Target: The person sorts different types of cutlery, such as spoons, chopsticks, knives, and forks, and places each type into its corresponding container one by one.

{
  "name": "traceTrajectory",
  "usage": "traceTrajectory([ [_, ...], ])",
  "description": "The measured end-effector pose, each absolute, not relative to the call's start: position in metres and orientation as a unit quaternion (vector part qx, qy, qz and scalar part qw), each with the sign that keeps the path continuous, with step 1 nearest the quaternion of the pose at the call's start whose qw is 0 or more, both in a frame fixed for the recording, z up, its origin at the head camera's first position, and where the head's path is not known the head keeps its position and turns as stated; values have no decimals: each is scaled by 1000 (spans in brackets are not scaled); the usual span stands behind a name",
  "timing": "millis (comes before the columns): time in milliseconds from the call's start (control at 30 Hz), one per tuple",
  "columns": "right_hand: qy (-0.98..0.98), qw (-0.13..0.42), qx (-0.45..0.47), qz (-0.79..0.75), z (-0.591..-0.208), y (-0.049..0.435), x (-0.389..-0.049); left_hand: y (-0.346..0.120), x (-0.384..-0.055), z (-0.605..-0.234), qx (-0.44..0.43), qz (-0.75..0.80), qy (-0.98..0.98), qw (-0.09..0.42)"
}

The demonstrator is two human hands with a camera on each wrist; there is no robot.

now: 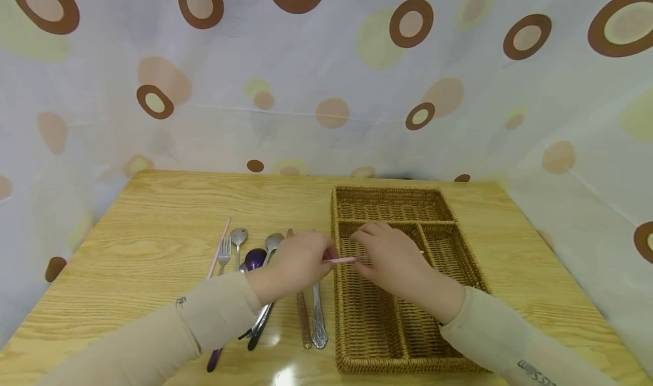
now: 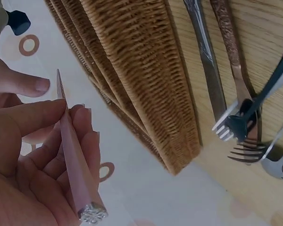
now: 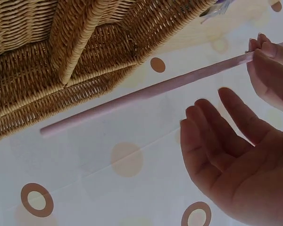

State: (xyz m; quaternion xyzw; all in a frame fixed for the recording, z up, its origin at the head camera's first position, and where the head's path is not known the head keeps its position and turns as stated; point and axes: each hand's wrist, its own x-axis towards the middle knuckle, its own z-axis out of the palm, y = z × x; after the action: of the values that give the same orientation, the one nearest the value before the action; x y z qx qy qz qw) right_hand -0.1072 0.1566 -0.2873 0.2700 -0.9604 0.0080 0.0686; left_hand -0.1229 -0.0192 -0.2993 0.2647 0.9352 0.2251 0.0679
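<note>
Pinched in the person's left hand (image 1: pixel 304 255): a pink chopstick (image 3: pixel 155 88) | right hand (image 1: pixel 395 258) beside it, fingers apart, gripping nothing | chopstick over the wicker tray (image 1: pixel 367 365)'s left edge | I'd want a light pinch, chopstick level

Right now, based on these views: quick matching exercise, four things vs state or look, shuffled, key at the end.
1. Left hand
2. Right hand
3. Tray
4. Table

A. Woven, brown, divided into compartments
B. Pinches the pink stick
C. Light wood grain
D. Fingers loosely open, not curled round anything

Pairs: 1-B, 2-D, 3-A, 4-C
</note>
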Motion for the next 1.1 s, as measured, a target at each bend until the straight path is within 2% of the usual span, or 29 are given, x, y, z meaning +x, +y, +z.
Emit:
traceTrajectory([
  [267, -967, 28, 251, 14, -285, 156, -108, -14, -122, -299, 268, 227, 933, 72],
  [433, -968, 11, 249, 17, -284, 156, -109, -28, -120, -301, 263, 250, 928, 82],
  [733, -974, 17, 228, 4, -287, 184, -118, -113, -128, -300, 154, 236, 956, 82],
  [900, -978, -1, 208, 12, -284, 200, -131, -164, -131, -321, 100, 212, 965, 119],
  [1100, -982, -1, 191, 8, -290, 212, -160, -200, -114, -360, 46, 205, 963, 167],
])
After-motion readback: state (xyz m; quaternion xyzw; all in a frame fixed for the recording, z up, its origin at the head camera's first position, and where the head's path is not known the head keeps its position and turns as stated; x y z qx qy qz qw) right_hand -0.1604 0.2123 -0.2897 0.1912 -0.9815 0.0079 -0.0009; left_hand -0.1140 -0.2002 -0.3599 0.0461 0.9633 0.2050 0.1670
